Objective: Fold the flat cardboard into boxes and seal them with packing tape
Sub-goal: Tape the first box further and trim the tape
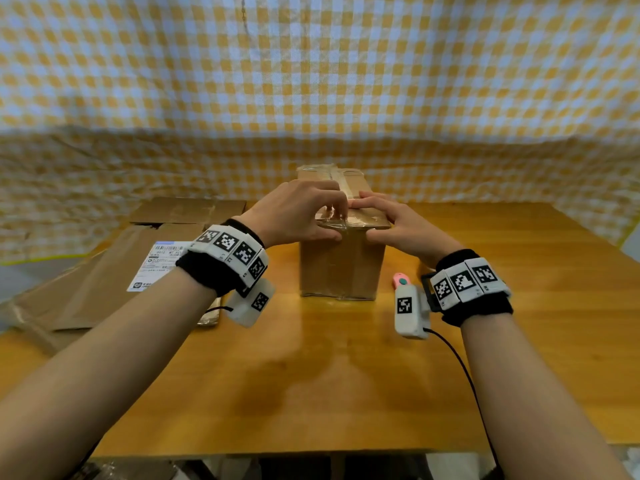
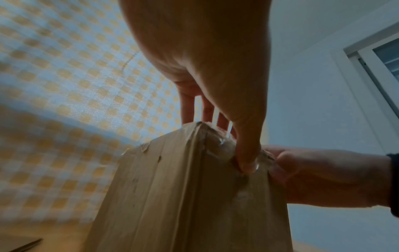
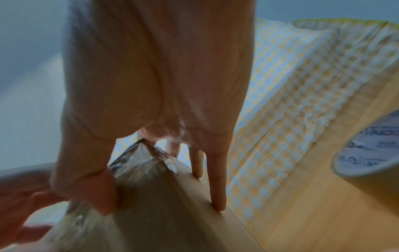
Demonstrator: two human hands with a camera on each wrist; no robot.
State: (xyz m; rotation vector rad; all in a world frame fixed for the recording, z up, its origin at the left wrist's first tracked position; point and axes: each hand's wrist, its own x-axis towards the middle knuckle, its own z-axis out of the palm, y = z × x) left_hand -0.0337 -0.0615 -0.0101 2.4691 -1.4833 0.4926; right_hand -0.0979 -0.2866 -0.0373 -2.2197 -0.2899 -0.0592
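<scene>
A brown cardboard box [image 1: 341, 268] stands upright in the middle of the wooden table [image 1: 311, 375], with clear packing tape [image 1: 346, 188] running along its top seam and over the near edge. My left hand [image 1: 341, 223] lies over the near top edge, fingers on top and its thumb [image 2: 246, 163] pressing the tape against the front face. My right hand [image 1: 362, 220] sits beside it. Its fingers [image 3: 218, 196] rest on the box's top right edge and its thumb [image 3: 103, 192] presses the crinkled tape [image 3: 134, 162]. Neither hand holds anything.
Flat cardboard sheets [image 1: 104, 271], one with a white shipping label [image 1: 156, 265], lie at the table's left. A pink-handled tool [image 1: 400, 280] lies right of the box. A tape roll [image 3: 371, 153] stands on the table to the right. Yellow checked cloth [image 1: 311, 81] hangs behind.
</scene>
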